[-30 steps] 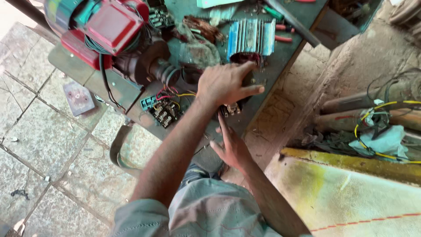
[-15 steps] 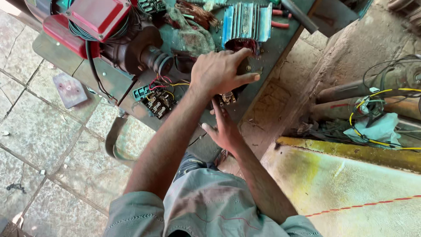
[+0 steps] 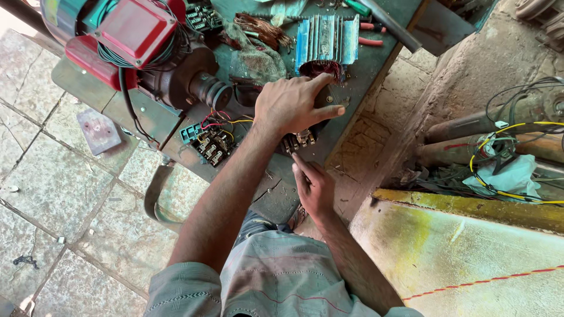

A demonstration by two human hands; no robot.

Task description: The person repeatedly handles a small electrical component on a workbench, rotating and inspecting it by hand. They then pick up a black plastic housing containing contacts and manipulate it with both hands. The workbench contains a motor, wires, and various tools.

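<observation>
Since half a second ago both hands barely shifted | right hand [image 3: 315, 188] flat, fingers released, on green metal bench [image 3: 352, 105] | left hand [image 3: 291, 105] clasps small black terminal block [image 3: 299, 141], not lifted | blue finned stator [image 3: 326, 41] beyond, untouched

Green metal workbench [image 3: 346, 126] on a stone-paved floor [image 3: 53, 194], red-and-green electric motor [image 3: 138, 50] at ten o'clock, blue finned stator [image 3: 326, 41] at twelve, terminal block with coloured wires [image 3: 212, 144] at centre, copper wire bundle [image 3: 258, 28] at eleven, grey rag [image 3: 255, 61] beside it
</observation>
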